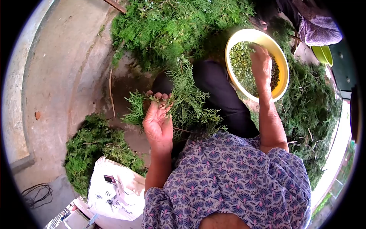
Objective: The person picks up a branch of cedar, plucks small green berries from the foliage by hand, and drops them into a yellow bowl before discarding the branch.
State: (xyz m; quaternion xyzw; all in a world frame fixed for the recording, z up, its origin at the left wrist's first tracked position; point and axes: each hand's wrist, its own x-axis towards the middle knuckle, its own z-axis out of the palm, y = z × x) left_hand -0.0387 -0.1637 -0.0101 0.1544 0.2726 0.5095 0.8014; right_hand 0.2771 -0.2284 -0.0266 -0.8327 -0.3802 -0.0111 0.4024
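Observation:
My left hand is closed around a leafy cypress branch, palm turned up and fingertips on the stem. Its flat green sprays spread over my lap, and a few small pale cones sit near its top. My right hand is inside a yellow basin, above a heap of small round green cones. Motion smears its fingers, so whether they hold anything cannot be made out. Darker cones lie on the basin's right side.
A big pile of cypress branches lies ahead, another pile on the right. Cut greenery and a white sack are at the lower left. Another person's patterned sleeve shows at the upper right near a green basin.

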